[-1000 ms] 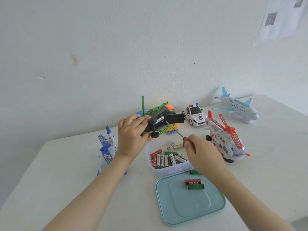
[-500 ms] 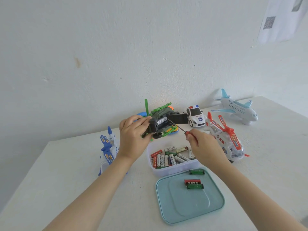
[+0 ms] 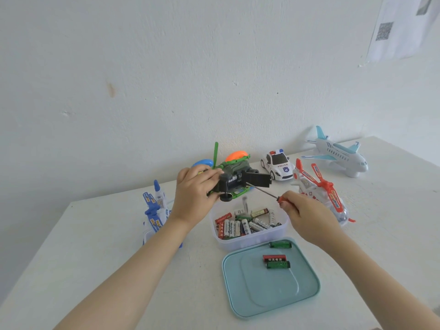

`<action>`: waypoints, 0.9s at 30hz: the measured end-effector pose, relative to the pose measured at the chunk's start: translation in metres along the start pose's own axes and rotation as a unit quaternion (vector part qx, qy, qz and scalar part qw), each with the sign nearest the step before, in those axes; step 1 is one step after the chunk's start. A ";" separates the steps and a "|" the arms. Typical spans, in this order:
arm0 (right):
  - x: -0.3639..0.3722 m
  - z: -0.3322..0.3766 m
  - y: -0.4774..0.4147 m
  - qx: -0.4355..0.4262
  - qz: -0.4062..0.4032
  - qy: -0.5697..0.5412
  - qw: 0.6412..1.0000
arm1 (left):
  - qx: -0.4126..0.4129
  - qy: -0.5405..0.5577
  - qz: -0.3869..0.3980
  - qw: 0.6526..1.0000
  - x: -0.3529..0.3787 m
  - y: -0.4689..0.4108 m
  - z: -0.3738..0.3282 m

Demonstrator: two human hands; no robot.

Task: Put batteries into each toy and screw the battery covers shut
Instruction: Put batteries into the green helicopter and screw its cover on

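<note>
White tabletop (image 3: pixel 100 246) stretches open left of the left hand (image 3: pixel 192 194), which grips the green toy helicopter (image 3: pixel 234 173) above the battery tub (image 3: pixel 250 241). The right hand (image 3: pixel 307 217) pinches a screwdriver (image 3: pixel 262 190), tip seemingly at the swung-out battery cover (image 3: pixel 258 180). Beyond that hand, a toy car (image 3: pixel 277 165) reads POLICE.

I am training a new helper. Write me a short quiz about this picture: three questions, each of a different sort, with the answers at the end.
1. True or false: the left hand holds the green toy.
2. Which tool does the right hand grip? A) a screwdriver B) scissors C) a pen
3. Fill the gap: the clear box in front of the person is full of ____.

Key: 1 true; 2 A; 3 batteries.
</note>
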State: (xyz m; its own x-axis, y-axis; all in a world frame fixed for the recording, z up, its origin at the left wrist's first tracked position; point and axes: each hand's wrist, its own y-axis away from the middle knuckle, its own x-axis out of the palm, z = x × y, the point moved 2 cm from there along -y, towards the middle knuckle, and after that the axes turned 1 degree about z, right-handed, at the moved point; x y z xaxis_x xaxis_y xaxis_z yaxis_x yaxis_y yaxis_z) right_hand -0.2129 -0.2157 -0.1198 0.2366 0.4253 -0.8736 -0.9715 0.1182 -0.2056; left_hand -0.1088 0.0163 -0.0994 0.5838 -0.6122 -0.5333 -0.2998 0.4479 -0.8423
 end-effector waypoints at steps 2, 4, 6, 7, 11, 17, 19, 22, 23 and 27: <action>-0.003 0.004 0.001 -0.009 -0.010 0.003 1.000 | 0.018 -0.016 -0.002 1.000 0.003 0.001 0.000; -0.004 0.009 0.000 -0.019 -0.006 0.005 1.000 | 0.032 -0.029 -0.005 0.999 0.005 0.002 0.000; -0.004 0.014 0.000 -0.026 0.001 0.001 1.000 | 0.031 -0.027 -0.007 0.999 0.006 0.002 0.000; -0.004 0.017 0.000 -0.029 0.001 -0.001 1.000 | 0.025 -0.022 -0.008 0.999 0.007 0.003 -0.001; -0.008 0.025 -0.001 -0.046 -0.006 0.000 0.999 | -0.004 0.002 -0.019 1.000 0.007 0.003 -0.004; -0.015 0.040 -0.001 -0.055 -0.009 -0.050 0.997 | -0.009 -0.002 -0.061 0.998 0.002 -0.003 -0.008; -0.016 0.045 0.000 -0.053 -0.010 -0.065 0.996 | -0.010 -0.011 -0.064 0.998 0.003 -0.003 -0.007; -0.010 0.059 0.002 -0.054 0.012 -0.073 0.996 | -0.025 -0.037 -0.061 0.997 0.004 -0.003 -0.008; -0.006 0.064 0.003 -0.051 0.015 -0.068 0.996 | -0.034 -0.041 -0.057 0.997 0.005 -0.003 -0.008; 0.007 0.075 0.007 -0.017 -0.006 -0.083 0.996 | -0.050 -0.043 -0.036 0.997 0.008 -0.002 -0.009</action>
State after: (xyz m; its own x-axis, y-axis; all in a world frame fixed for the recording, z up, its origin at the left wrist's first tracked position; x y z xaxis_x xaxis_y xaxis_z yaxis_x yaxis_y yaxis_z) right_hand -0.2169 -0.1446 -0.0940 0.2444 0.5671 -0.7865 -0.9680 0.0949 -0.2323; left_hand -0.1105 0.0045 -0.1020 0.6671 -0.5804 -0.4669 -0.3272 0.3348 -0.8837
